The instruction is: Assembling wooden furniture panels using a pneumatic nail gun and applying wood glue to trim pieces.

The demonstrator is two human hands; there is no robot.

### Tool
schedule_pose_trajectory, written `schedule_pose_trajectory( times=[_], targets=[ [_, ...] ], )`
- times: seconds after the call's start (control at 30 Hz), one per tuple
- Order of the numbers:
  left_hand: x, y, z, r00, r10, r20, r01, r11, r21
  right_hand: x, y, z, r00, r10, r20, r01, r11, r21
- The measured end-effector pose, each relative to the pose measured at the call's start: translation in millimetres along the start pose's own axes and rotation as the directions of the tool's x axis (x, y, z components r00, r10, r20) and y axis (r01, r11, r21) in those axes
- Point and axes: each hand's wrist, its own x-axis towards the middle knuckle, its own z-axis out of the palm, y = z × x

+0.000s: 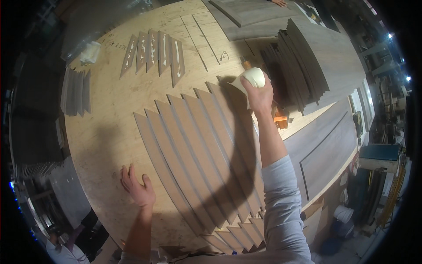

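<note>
My right hand (261,94) is wrapped round a pale cream squeeze bottle (254,77), its rounded end facing up. The bottle is over the far right end of several long brown strips (189,145) with slanted ends, laid side by side in a stepped row. Whether its tip touches a strip is hidden. To the left of the strips, my left hand (140,190) is open, fingers spread, over the plywood table (101,154), holding nothing. Farther off, several short brown pieces (152,53) with slanted ends carry squiggles of white glue.
A tall stack of grey-brown panels (307,66) stands at the right, with an orange object (280,119) beside it. Short grey pieces (75,92) and a crumpled white bag or cloth (90,53) lie at the left. Another person's hand (279,2) shows at the far edge.
</note>
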Motion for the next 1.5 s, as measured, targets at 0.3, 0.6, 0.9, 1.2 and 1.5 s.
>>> schedule_pose_trajectory(
  times=[0.3, 0.6, 0.9, 1.2, 1.5],
  targets=[
    [0, -4, -2, 0.996, 0.057, -0.062, -0.057, 0.998, -0.010, -36, 0, -25, 0.997, 0.073, -0.016, -0.072, 0.995, 0.074],
    [-2, -5, 2, 0.993, 0.091, -0.081, -0.089, 0.996, 0.027, -82, 12, -72, 0.993, 0.099, -0.066, -0.097, 0.995, 0.037],
    [-2, -20, 13, 0.972, 0.198, -0.122, -0.200, 0.980, -0.001, -145, 32, -127, 0.978, 0.176, -0.114, -0.169, 0.983, 0.073],
    [-6, -42, 33, 0.996, 0.084, -0.035, -0.079, 0.987, 0.137, -221, 61, -183, 0.953, 0.262, -0.150, -0.265, 0.964, -0.002],
    [-4, -25, 21, 1.000, -0.003, 0.009, 0.002, 0.997, 0.080, -290, 79, -232, 0.922, 0.319, -0.219, -0.330, 0.944, -0.017]
  ],
)
